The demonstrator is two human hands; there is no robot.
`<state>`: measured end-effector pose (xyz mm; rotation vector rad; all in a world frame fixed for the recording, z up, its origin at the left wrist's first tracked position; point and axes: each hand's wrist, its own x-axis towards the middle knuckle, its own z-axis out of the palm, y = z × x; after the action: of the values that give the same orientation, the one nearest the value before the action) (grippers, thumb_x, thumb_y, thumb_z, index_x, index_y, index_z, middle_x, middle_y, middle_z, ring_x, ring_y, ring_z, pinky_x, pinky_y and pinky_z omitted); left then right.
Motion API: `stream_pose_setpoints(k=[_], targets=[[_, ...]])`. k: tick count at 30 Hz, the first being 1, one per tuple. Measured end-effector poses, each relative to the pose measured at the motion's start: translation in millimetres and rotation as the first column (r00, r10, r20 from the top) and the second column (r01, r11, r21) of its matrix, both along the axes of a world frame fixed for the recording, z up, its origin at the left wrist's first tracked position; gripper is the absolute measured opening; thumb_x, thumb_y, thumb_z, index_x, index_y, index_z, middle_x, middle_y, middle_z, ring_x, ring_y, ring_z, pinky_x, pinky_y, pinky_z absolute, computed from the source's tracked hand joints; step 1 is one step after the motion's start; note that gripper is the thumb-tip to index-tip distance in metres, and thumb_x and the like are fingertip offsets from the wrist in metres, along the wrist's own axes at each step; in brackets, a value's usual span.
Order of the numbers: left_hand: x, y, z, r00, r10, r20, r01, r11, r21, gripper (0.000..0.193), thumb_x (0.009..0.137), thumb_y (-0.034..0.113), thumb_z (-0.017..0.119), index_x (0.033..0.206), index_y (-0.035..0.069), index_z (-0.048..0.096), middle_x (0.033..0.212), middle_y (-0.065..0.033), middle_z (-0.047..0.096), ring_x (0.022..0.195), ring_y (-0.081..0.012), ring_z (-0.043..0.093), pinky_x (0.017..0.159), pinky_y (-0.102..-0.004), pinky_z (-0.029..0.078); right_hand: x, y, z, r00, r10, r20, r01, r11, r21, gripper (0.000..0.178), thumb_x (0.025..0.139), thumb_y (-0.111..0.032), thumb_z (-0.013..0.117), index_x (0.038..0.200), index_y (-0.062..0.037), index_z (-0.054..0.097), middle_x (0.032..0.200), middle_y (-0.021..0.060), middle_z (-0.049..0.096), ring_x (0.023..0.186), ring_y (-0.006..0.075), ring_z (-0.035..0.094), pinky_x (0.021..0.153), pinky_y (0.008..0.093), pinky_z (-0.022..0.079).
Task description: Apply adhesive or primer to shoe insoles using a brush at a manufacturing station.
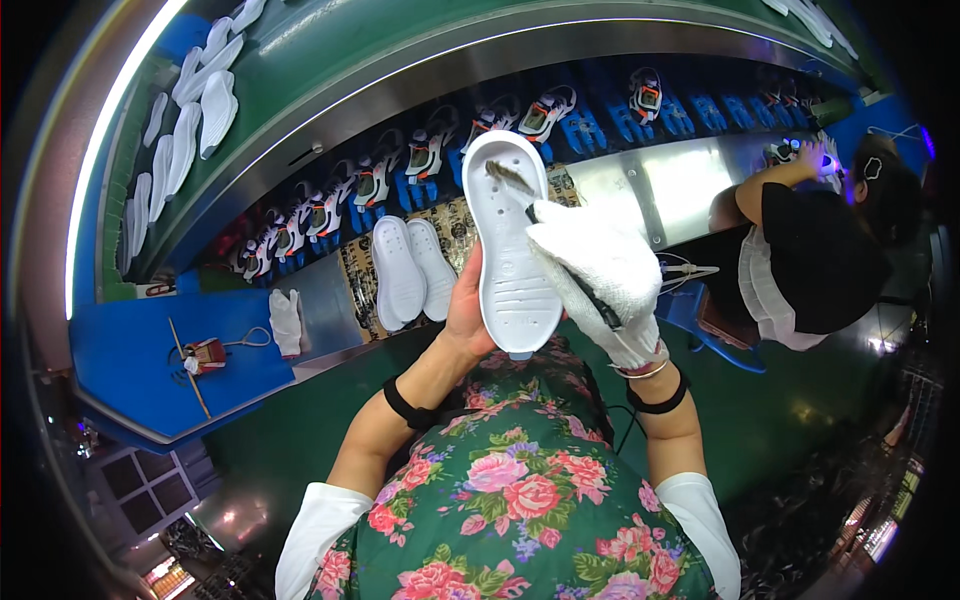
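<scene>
A white shoe sole (pixel 507 255) is held up in front of me, its hollow inner side facing me. My left hand (pixel 466 312), bare, grips it along the left edge near the heel. A white knitted glove covers my right hand (pixel 598 275), which is closed around a brush with a dark handle. The brush's bristles (pixel 507 176) touch the inside of the sole's toe end. Just left of my left hand, a pair of white soles (pixel 398 272) lies on brown patterned paper (pixel 357 262) on the bench.
Shoe uppers (pixel 372 183) stand on a line of blue holders behind the bench. More white soles (pixel 182 150) lie on the green upper shelf. A blue table (pixel 130 350) at left bears a red block and a stick; a white glove (pixel 286 322) lies nearby. At right, a person (pixel 815 240) works.
</scene>
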<state>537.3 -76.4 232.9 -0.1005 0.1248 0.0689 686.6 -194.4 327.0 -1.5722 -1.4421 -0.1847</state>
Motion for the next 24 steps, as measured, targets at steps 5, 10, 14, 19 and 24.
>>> stream_pose_setpoints(k=[5, 10, 14, 19, 24], targets=[[-3, -3, 0, 0.963, 0.052, -0.264, 0.061, 0.914, 0.401, 0.068, 0.104, 0.053, 0.041, 0.155, 0.008, 0.033, 0.152, -0.0160, 0.046, 0.137, -0.0324, 0.049, 0.116, -0.0521, 0.038, -10, 2, 5, 0.995, -0.024, 0.093, 0.023, 1.000, 0.011, 0.038, 0.072, -0.002, 0.075, 0.110, -0.0046, 0.075, 0.111, 0.0152, 0.073, 0.101, 0.0318, 0.070, 0.086, 0.0396, 0.056], [-5, 2, -16, 0.999, 0.037, -0.034, -0.029, 0.979, 0.202, 0.063, 0.106, 0.052, 0.038, 0.151, 0.009, 0.041, 0.147, -0.0142, 0.052, 0.133, -0.0301, 0.053, 0.115, -0.0486, 0.041, -20, -1, 2, 0.977, 0.097, -0.191, -0.097, 0.995, 0.010, 0.025, 0.075, 0.001, 0.078, 0.100, -0.0039, 0.076, 0.105, 0.0152, 0.075, 0.093, 0.0291, 0.072, 0.080, 0.0365, 0.057], [-4, 2, -21, 0.975, 0.097, -0.200, -0.027, 0.945, 0.325, 0.071, 0.103, 0.057, 0.040, 0.153, 0.007, 0.037, 0.150, -0.0156, 0.048, 0.136, -0.0329, 0.050, 0.116, -0.0510, 0.038, -14, -2, -5, 0.967, -0.044, -0.251, 0.054, 0.998, 0.034, 0.023, 0.077, 0.003, 0.076, 0.099, -0.0033, 0.077, 0.105, 0.0151, 0.076, 0.092, 0.0267, 0.072, 0.082, 0.0357, 0.056], [12, 2, 0, 0.980, 0.090, -0.177, 0.002, 0.887, 0.463, 0.076, 0.102, 0.060, 0.039, 0.156, 0.008, 0.031, 0.154, -0.0206, 0.041, 0.140, -0.0361, 0.045, 0.117, -0.0525, 0.036, -22, -3, -13, 0.992, 0.053, -0.119, -0.052, 0.999, 0.006, 0.021, 0.078, 0.001, 0.076, 0.099, -0.0027, 0.076, 0.105, 0.0155, 0.075, 0.091, 0.0264, 0.072, 0.082, 0.0355, 0.056], [19, 11, -3, 0.986, 0.161, -0.040, -0.133, 0.911, 0.390, 0.073, 0.104, 0.058, 0.031, 0.157, 0.008, 0.026, 0.155, -0.0181, 0.041, 0.139, -0.0340, 0.045, 0.117, -0.0491, 0.038, -17, 1, -30, 0.885, -0.001, -0.466, 0.054, 0.994, 0.100, 0.026, 0.078, -0.002, 0.077, 0.104, -0.0040, 0.077, 0.102, 0.0145, 0.075, 0.089, 0.0269, 0.072, 0.081, 0.0369, 0.057]])
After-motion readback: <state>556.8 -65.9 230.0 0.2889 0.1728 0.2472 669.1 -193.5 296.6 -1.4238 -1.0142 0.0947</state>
